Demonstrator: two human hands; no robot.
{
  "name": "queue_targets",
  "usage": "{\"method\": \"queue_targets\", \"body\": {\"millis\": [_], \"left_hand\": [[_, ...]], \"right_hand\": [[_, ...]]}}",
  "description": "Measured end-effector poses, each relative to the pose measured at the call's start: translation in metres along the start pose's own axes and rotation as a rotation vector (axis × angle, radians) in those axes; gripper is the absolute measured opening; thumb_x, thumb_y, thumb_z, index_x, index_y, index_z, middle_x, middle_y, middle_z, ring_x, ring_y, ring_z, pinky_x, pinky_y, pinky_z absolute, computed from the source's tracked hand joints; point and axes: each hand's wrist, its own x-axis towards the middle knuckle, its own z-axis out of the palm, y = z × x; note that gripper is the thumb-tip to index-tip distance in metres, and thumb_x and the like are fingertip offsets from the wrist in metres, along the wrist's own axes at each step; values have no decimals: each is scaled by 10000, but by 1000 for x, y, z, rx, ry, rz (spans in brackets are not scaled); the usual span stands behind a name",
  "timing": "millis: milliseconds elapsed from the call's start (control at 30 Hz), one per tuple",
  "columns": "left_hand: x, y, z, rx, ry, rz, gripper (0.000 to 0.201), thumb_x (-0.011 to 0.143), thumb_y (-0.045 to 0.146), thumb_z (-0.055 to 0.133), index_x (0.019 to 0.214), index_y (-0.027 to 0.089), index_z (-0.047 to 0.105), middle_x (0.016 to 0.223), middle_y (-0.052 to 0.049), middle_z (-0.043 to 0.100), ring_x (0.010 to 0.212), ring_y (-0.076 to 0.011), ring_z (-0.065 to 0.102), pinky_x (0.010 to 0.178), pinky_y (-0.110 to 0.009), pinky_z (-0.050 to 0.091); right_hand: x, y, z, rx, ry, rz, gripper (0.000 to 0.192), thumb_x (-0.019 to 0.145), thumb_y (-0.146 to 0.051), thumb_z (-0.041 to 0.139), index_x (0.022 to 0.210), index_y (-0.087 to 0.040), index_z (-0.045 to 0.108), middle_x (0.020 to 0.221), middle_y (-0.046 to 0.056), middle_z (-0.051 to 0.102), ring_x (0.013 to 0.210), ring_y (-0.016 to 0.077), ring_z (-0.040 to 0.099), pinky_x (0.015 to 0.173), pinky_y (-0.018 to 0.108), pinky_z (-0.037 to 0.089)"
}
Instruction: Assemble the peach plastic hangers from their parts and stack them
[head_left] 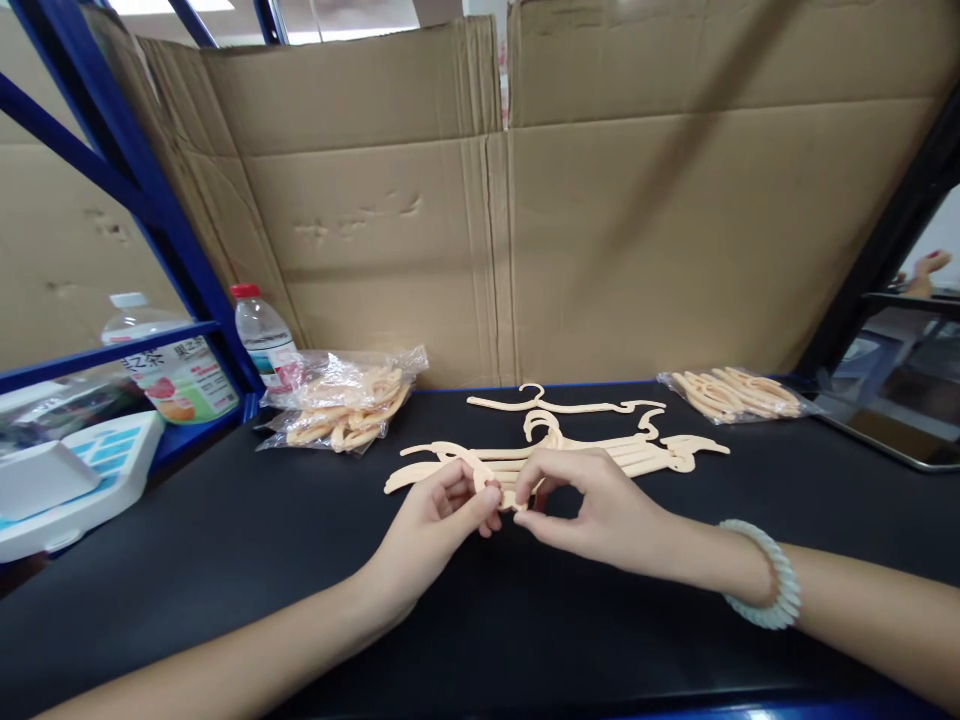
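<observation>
Two hands, left hand (442,515) and right hand (592,510), pinch one small peach plastic hanger piece (514,497) at frame centre | risk: thin part snaps if overbent | black counter (225,540).

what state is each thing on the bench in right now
left hand: pinching the small peach piece
right hand: pinching the same piece
small peach piece: held between both hands, just above the mat
hanger stack: lying flat, piled
single hanger: flat, apart behind the stack
left bag of parts: lying, full
right bag of parts: lying flat
red-capped bottle: upright, capped
bracelet: on right wrist
</observation>
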Motion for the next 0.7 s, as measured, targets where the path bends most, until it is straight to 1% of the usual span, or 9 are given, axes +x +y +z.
{"method": "queue_targets", "body": {"millis": [67, 133, 200, 267, 333, 400, 467, 567, 700], "left_hand": [[0, 0, -1, -19, 28, -5, 227, 843, 336, 626, 756, 159, 515, 682, 9, 579, 625, -107, 537, 615, -241, 440], [0, -1, -3, -43, 34, -13, 233, 848, 347, 618, 765, 162, 502, 732, -7, 618, 619, -109, 546, 595, -241, 432], [1, -2, -4, -69, 49, -17, 243, 851, 364, 611, 776, 166, 490, 782, -28, 648, 619, -112, 555, 588, -243, 426], [3, -2, -6, -90, 82, -20, 253, 843, 370, 619, 775, 168, 484, 773, -30, 653, 617, -110, 551, 593, -242, 421], [4, -3, -8, -101, 137, -16, 258, 822, 361, 647, 762, 167, 487, 741, -20, 640, 615, -106, 540, 603, -239, 419], [6, -3, -11, -114, 198, -8, 264, 795, 340, 681, 740, 166, 490, 724, -11, 626, 616, -102, 531, 613, -238, 418], [7, -3, -14, -134, 240, 6, 270, 772, 316, 709, 721, 165, 490, 707, 4, 602, 614, -94, 517, 619, -234, 413], [8, -3, -18, -150, 243, 31, 251, 764, 297, 720, 720, 159, 516, 710, 19, 560, 614, -83, 484, 612, -225, 398], [10, 0, -22, -157, 251, 24, 206, 763, 302, 722, 783, 150, 584, 751, 14, 533, 622, -80, 448, 588, -217, 376]], "right_hand": [[5, 2, -5, -38, -47, 11, 71, 758, -128, 650, 794, -179, 616, 766, -10, 664, 699, 110, 621, 654, 221, 518], [14, 13, -17, -116, -6, 23, 16, 803, -194, 630, 809, -181, 622, 775, -1, 674, 709, 121, 628, 671, 238, 514], [25, 36, -35, -246, 68, 46, 76, 846, -240, 587, 829, -177, 625, 800, 22, 690, 724, 140, 639, 684, 261, 512], [32, 67, -55, -461, 26, 95, 110, 854, -234, 570, 910, -168, 639, 863, 50, 709, 781, 175, 653, 741, 304, 508], [36, 99, -73, -716, -62, 185, 159, 819, -160, 571, 954, -145, 654, 951, 101, 708, 890, 230, 650, 818, 358, 487], [34, 125, -85, -785, -116, 250, 189, 803, -142, 576, 971, -142, 662, 1012, 120, 701, 936, 240, 644, 838, 351, 479], [31, 140, -90, -785, -140, 273, 130, 818, -166, 563, 881, -150, 676, 915, 99, 713, 832, 214, 658, 763, 312, 492], [27, 145, -90, -772, -141, 270, 138, 844, -192, 535, 788, -163, 658, 801, 62, 701, 717, 180, 642, 678, 275, 478], [22, 126, -92, -779, -98, 243, 124, 876, -246, 520, 836, -177, 615, 789, 39, 685, 693, 177, 622, 638, 275, 450]]}}
